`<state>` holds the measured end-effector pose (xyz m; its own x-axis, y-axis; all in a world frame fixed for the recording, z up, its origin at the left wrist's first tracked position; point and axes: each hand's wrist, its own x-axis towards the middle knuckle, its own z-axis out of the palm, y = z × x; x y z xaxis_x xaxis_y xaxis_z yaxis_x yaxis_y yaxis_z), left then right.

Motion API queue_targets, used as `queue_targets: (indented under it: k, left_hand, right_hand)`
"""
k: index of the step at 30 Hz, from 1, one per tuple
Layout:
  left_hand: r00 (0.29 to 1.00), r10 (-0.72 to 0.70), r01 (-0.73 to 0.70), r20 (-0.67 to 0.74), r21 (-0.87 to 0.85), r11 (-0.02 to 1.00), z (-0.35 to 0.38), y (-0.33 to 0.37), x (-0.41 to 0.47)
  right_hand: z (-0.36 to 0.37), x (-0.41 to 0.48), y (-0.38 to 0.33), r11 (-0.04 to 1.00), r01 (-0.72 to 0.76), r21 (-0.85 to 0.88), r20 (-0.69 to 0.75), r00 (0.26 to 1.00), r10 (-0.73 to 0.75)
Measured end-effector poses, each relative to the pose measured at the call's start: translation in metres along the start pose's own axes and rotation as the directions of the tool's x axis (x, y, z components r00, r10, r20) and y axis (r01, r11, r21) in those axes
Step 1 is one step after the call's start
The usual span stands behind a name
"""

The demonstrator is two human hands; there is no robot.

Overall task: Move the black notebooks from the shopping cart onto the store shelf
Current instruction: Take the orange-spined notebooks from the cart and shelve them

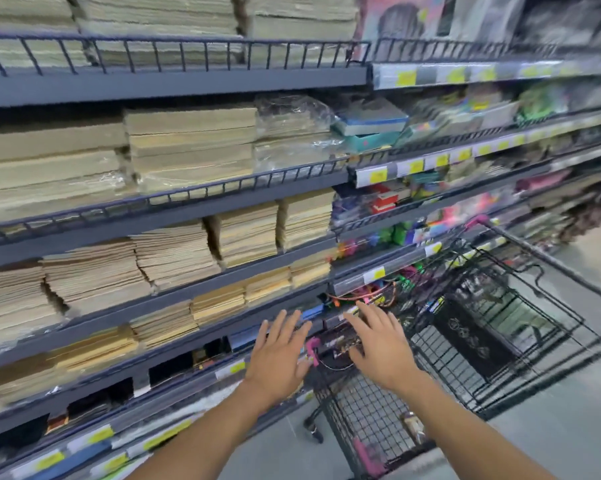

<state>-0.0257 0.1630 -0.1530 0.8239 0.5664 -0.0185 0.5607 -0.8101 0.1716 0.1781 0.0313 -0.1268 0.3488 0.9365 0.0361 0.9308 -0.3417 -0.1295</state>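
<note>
Bright, even store light with no hard shadows. Motion blur smears the right-hand shelves (499, 140) and cart (482, 323); shelf rails bow with wide-angle distortion.

Tan paper stacks (191, 143) sit beside colourful stationery (371, 123), with yellow price tags (378, 175) below.

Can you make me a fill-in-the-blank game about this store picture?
1. Both hands, left and right, are open and hold ____.
2. The shopping cart handle grips are ____ in colour.
3. The black notebook lies inside the ____.
4. The price tags on the shelf edges are ____.

Missing words: nothing; pink; cart; yellow
</note>
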Motion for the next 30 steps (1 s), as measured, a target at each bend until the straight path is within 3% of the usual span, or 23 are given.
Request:
queue_targets:
  k: [15,30]
  left_hand:
    - [0.961,0.257,-0.258,0.101,-0.007,0.966,0.057,0.119,0.16]
    - [0.909,0.243,-0.229,0.338,-0.08,0.97,0.158,0.174,0.271]
  right_hand:
    - [-0.007,-0.014,0.176,0.939,-0.339,-0.052,0.067,0.937,0.342]
    - [0.037,0.032,0.335,0.946,-0.305,-0.113,0.323,0.889,0.325]
